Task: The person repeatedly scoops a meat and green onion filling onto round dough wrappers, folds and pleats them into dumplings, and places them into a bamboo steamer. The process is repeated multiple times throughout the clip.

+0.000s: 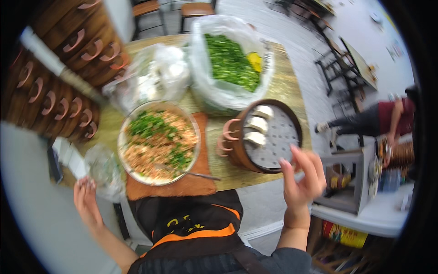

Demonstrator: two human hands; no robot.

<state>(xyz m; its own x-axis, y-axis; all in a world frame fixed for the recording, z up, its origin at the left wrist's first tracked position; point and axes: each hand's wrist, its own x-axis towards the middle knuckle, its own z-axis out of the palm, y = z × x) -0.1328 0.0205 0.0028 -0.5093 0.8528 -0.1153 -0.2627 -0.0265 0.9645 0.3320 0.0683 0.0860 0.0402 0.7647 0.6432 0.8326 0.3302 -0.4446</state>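
My right hand (pixel 304 178) hovers over the near right rim of a round steamer (pixel 239 150), thumb and fingers apart with nothing visible in them. Three white dumplings (pixel 256 124) lie in a row on its perforated grey liner (pixel 279 137), towards the left side. My left hand (pixel 87 198) is at the table's left edge, fingertips by a blurred white stack (pixel 70 156) and a clear plastic bag (pixel 104 167); whether it grips anything is unclear. Between my hands, a large bowl (pixel 120 150) holds minced filling (pixel 147 154) and chopped green onion (pixel 152 125). A metal utensil handle (pixel 205 176) sticks out over its rim.
A brown cloth (pixel 202 137) lies under the bowl. Behind stand a plastic-lined container (pixel 200 68) of chopped greens and a tied plastic bag (pixel 167 68). Stacked wooden steamers (pixel 51 106) with pink handles rise at left. To the right, a person (pixel 393 116) stands beyond a grey frame (pixel 359 185).
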